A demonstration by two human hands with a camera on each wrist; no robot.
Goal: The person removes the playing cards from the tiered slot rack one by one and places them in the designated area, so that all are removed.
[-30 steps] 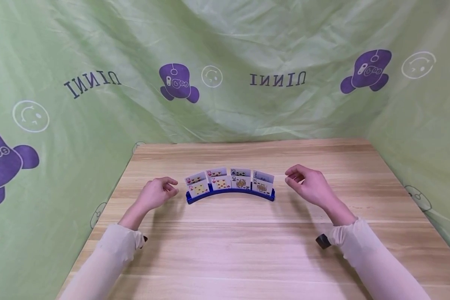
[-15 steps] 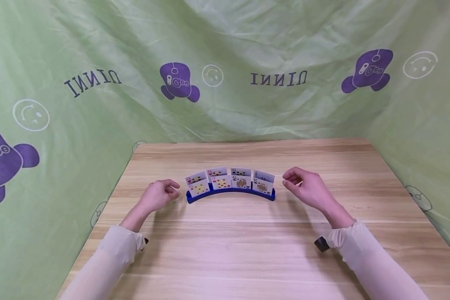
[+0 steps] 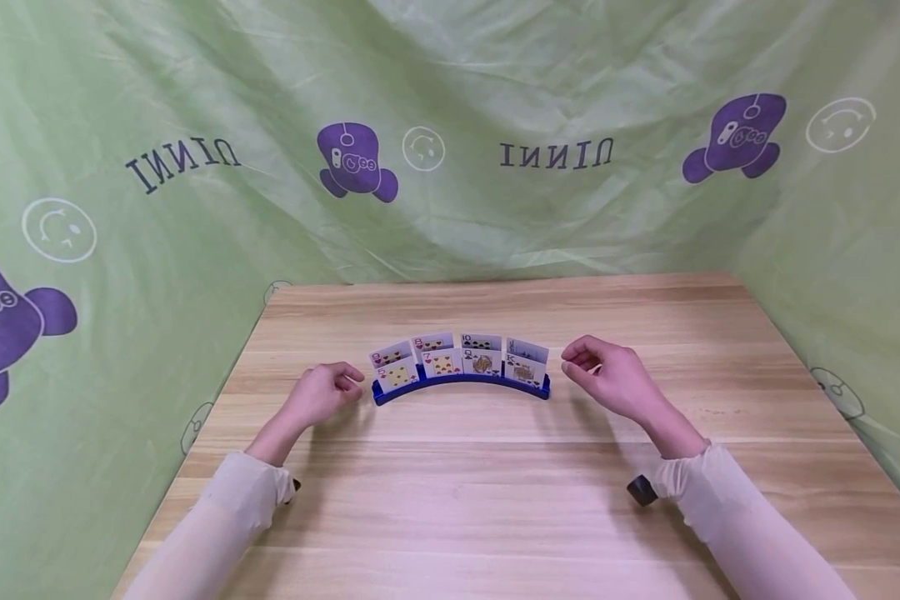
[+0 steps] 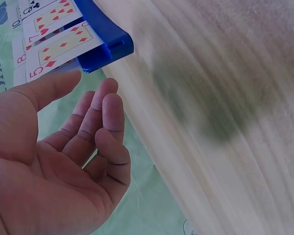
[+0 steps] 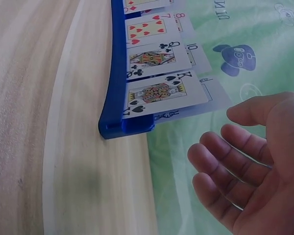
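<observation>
A curved blue card holder (image 3: pixel 461 380) stands on the table with playing cards upright in two rows. In front are the five of diamonds (image 4: pixel 66 45), seven of hearts (image 5: pixel 146 30), queen of clubs (image 5: pixel 154 58) and king of spades (image 5: pixel 161 93). Behind them show a nine, an eight (image 3: pixel 433 342), a ten (image 3: pixel 482 342) and a jack. My left hand (image 3: pixel 322 392) is just off the holder's left end, fingers loosely bent, holding nothing. Off the right end, my right hand (image 3: pixel 613 377) hovers with relaxed fingers, apart from the cards.
The light wooden table (image 3: pixel 457 500) spreads around the holder. A green printed curtain (image 3: pixel 457 225) hangs behind the table and along both sides. Dark devices show at both wrists, below the sleeves.
Both hands have drifted slightly inward, the left one to the right and the right one to the left, closer to the holder's ends. The holder and cards have stayed in place.
</observation>
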